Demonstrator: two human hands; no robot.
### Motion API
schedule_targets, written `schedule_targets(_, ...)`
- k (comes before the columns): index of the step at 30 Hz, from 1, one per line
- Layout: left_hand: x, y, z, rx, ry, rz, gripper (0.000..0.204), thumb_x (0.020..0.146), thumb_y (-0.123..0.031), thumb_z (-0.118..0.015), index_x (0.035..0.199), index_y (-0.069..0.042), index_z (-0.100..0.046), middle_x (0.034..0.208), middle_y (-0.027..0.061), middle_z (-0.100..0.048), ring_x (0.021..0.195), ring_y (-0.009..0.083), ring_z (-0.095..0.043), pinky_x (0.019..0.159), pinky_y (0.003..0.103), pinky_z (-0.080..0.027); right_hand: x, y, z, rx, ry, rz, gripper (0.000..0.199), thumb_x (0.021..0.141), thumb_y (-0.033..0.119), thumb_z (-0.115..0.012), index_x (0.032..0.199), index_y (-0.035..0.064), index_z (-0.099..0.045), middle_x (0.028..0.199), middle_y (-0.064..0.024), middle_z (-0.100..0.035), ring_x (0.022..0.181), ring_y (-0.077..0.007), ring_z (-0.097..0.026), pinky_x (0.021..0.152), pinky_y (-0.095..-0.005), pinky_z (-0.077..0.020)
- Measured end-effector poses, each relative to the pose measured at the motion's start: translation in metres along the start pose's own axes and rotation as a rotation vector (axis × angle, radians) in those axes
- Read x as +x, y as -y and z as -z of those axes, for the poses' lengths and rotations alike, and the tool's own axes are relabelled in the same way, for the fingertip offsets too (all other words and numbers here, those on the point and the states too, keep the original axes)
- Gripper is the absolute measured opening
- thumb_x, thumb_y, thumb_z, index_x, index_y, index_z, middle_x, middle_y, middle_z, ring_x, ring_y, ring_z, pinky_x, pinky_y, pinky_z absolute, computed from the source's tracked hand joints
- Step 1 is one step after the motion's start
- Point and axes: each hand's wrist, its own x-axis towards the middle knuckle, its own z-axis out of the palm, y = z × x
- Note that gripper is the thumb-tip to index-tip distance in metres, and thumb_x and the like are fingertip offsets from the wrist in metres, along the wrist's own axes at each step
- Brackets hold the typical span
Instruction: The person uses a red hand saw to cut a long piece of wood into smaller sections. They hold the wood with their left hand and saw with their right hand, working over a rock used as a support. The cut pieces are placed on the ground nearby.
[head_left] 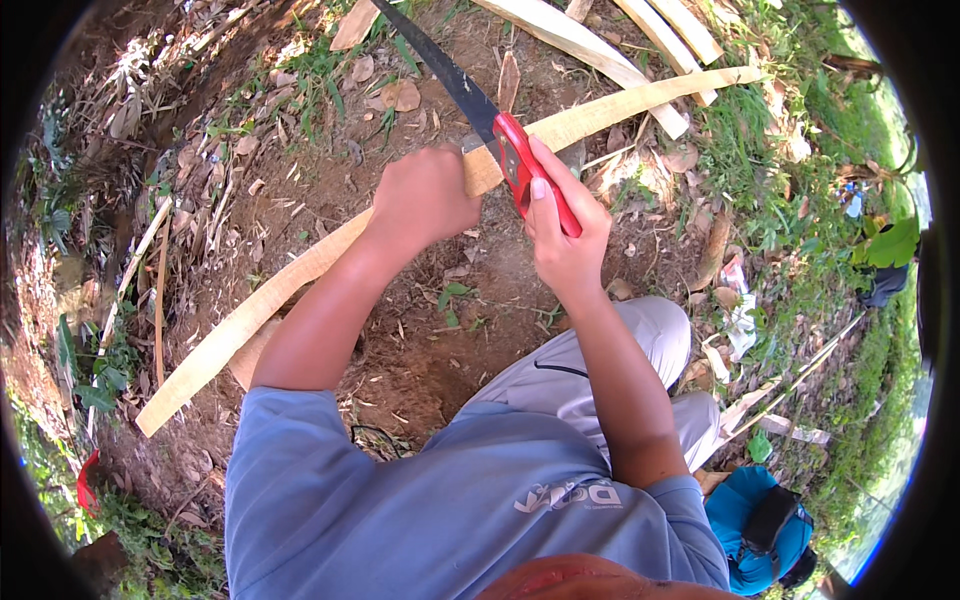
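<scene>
- Left hand (pixel 425 195) is clenched around a long pale strip (pixel 300 270) that slants across the dirt ground (pixel 440 350).
- Right hand (pixel 565 225) grasps the red handle of a saw (pixel 480 105), its dark blade crossing the strip beside the left hand.
- More pale strips (pixel 600 45) lie beyond.
- Blue bag (pixel 760 525) at lower right, partly cut off.

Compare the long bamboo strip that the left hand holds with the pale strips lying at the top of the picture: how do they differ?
The long bamboo strip is gripped by the left hand and met by the saw held in the right hand; the pale strips lie untouched on the ground. The held strip spans the scene; the others leave the frame at the top. All are flat, pale lengths of split bamboo.
</scene>
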Motion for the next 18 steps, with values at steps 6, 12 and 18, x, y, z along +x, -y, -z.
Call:
schedule_targets(6,-0.001,0.006,-0.006,0.007,-0.015,-0.005,0.036,0.084,-0.022,-0.076,0.108,0.004,-0.073,0.101,0.029,-0.078,0.098,0.0457,-0.078,0.091,0.053,-0.063,-0.08,0.0,0.055,-0.145,0.024,-0.037,0.04,0.107,0.005,-0.063,0.147,-0.0038,-0.067,0.105,-0.0131,-0.081,0.073,-0.009,-0.068,0.067,-0.0255,-0.0551)
schedule_targets(12,-0.002,0.003,0.0,-0.025,0.019,-0.001,0.036,0.083,-0.021,-0.076,0.107,0.005,-0.073,0.102,0.0291,-0.078,0.099,0.0459,-0.078,0.092,0.053,-0.063,-0.187,0.037,0.145,-0.308,0.088,0.024,0.04,0.103,0.002,-0.063,0.139,-0.0117,-0.068,0.104,-0.0213,-0.082,0.069,-0.0147,-0.074,0.063,-0.028,-0.056)
schedule_targets(18,0.0,0.003,0.003,-0.041,0.052,0.016,0.037,0.083,-0.023,-0.076,0.108,0.005,-0.074,0.103,0.0281,-0.078,0.101,0.0457,-0.078,0.094,0.053,-0.063,-0.154,0.044,0.122,-0.398,0.147,0.072,0.042,0.099,0.0,-0.066,0.14,-0.0111,-0.068,0.121,-0.0286,-0.08,0.076,-0.0202,-0.079,0.071,-0.0278,-0.0592)
